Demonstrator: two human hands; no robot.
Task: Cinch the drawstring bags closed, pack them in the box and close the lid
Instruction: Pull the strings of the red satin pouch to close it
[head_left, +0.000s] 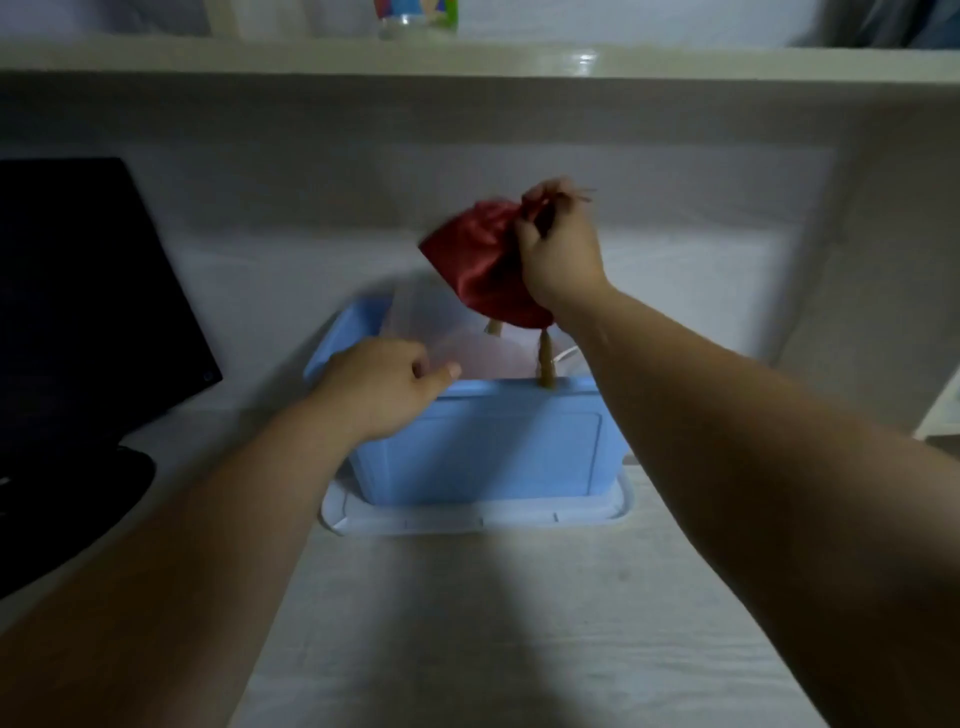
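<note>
Your right hand (561, 254) pinched the red bag (478, 265) over the blue box (483, 447); your left hand (379, 389) hung loosely curled, empty.

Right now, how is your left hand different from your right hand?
The right hand grips the gathered neck of the red bag; the left hand holds nothing, its fingers loosely curled. The right hand is raised above the blue box; the left hand sits lower, by the box's left rim. Both reach forward over the desk toward the box.
</note>
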